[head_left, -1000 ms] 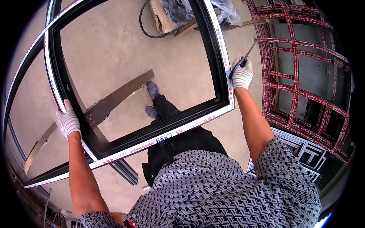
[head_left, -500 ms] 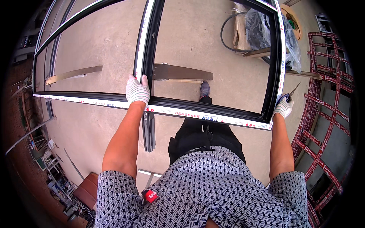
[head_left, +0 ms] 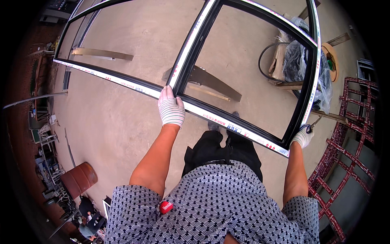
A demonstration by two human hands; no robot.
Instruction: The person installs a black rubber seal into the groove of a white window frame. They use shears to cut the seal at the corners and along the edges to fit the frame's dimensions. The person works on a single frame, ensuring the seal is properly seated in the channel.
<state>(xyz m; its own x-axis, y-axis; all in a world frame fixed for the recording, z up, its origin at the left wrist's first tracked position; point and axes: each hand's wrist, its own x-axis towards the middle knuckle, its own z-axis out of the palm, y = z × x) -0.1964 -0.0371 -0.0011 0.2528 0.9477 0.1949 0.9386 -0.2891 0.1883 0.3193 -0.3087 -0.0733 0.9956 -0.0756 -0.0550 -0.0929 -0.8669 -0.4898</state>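
A large window frame (head_left: 219, 121), black inside with white printed protective film on its faces, stretches across the view at a slant. My left hand (head_left: 172, 110), in a white striped glove, grips its near rail where the upright bar (head_left: 191, 42) joins, fingers on top. At the near right corner my right hand (head_left: 302, 138), gloved too, closes round the frame's side. Scissors (head_left: 310, 128) with dark blue handles are also held in that hand, pointed blades outward; its fingertips are partly hidden.
Metal strips (head_left: 211, 83) lie on the concrete floor under the frame. Plastic sheeting (head_left: 295, 61) and wood are heaped beyond it. Red-wrapped grid frames (head_left: 345, 152) stand at the right. A rusty drum (head_left: 79, 179) and a person (head_left: 91, 221) are at the lower left.
The frame has swung clockwise, its near right corner now lower and its left end farther up. My left hand has shifted right and down along with it; both feet now show below the frame.
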